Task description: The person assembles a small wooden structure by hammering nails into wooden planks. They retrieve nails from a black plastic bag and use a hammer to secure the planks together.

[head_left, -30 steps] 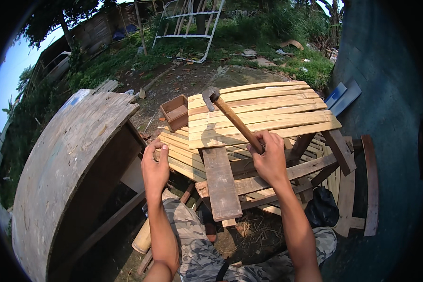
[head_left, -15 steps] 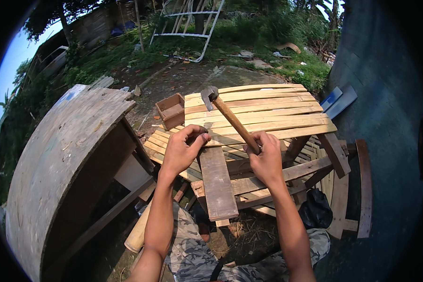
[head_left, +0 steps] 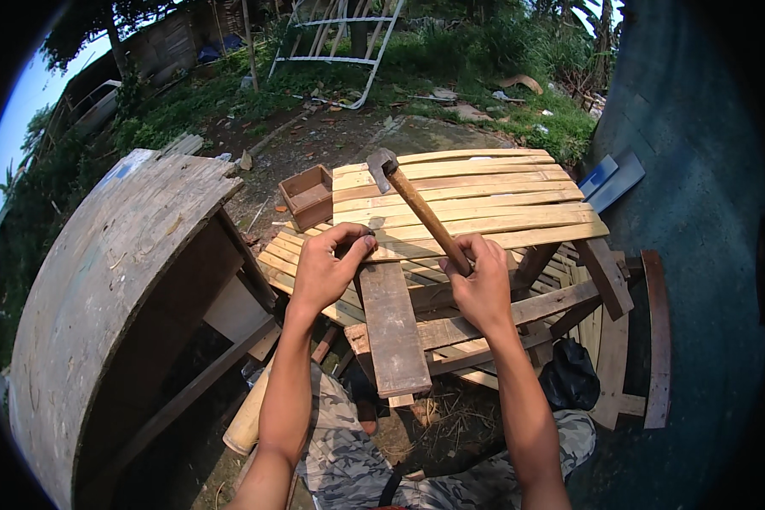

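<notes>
My right hand (head_left: 482,289) is wrapped round the lower end of the wooden handle of a hammer (head_left: 425,217). The hammer slants up and to the left, its metal head raised above a panel of pale wooden slats (head_left: 484,199). At the panel's near left corner my left hand (head_left: 325,268) has thumb and fingertips pinched together; whatever they hold is too small to make out. Just below that corner, a dark brown plank (head_left: 391,327) runs toward me from beneath the slats. A wooden frame (head_left: 518,314) with angled legs supports the panel.
A large weathered board (head_left: 136,246) stands on the left, its edge close to my left forearm. Behind the panel's left side sits a brown wooden box (head_left: 308,197). More slats (head_left: 302,263) lie underneath. A black bag (head_left: 571,374) and a bluish wall (head_left: 680,195) are at right.
The hammer head has shifted very slightly up and to the right. Both hands keep nearly the same place and grip.
</notes>
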### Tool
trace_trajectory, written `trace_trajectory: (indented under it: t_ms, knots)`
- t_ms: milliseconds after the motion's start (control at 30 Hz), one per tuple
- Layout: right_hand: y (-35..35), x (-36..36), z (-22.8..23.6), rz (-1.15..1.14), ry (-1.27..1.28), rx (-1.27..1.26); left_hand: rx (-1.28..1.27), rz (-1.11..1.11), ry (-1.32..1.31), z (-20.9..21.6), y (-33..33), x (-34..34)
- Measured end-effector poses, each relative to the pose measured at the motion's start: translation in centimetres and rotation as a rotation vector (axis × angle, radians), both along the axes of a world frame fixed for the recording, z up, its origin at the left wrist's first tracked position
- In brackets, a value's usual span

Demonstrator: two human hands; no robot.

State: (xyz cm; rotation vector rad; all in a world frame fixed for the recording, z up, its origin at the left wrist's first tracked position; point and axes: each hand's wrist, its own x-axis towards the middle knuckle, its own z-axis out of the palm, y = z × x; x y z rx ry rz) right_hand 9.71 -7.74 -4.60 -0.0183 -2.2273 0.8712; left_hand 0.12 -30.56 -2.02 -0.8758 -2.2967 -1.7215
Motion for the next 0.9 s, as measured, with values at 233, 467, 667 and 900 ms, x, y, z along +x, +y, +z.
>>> trace_trajectory:
  t_ms: [233,467,667,900]
  knots:
    - [0.2,0.0,-0.3,-0.002,-0.027,-0.028,-0.013,0.010,-0.002,-0.1,0.0,0.0]
    - [0.4,0.5,1.0,0.186,-0.121,-0.434,-0.001,0.018,-0.004,-0.3,0.0,0.0]
    - [-0.5,6.0,5.5,0.172,-0.267,-0.461,0.028,0.051,0.069,-0.8,0.2,0.0]
    - [-1.8,10.2,10.0,0.150,-0.410,-0.095,0.024,0.095,0.163,-1.1,0.4,0.3]
